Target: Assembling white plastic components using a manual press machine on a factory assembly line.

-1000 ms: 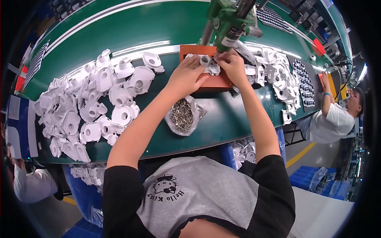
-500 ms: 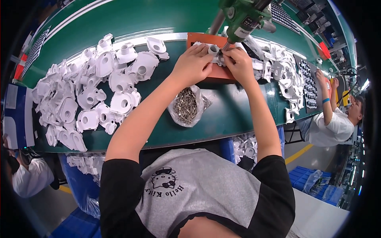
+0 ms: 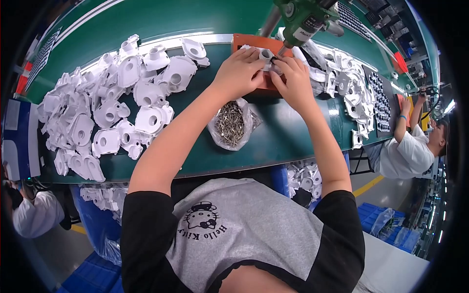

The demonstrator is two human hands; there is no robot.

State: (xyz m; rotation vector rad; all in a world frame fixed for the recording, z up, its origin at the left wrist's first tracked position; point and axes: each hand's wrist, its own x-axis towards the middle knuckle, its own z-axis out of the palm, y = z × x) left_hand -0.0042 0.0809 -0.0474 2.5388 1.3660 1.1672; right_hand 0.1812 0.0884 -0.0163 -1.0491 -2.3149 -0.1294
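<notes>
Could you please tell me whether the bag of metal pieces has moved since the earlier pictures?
No; judged against the orange block, the bag of metal pieces has stayed put.

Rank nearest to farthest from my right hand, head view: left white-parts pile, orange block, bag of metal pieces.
1. Orange block, right by the right hand.
2. Bag of metal pieces, toward the body.
3. Left white-parts pile, far left.

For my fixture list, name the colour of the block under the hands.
The block is orange, best seen in the head view.
</notes>
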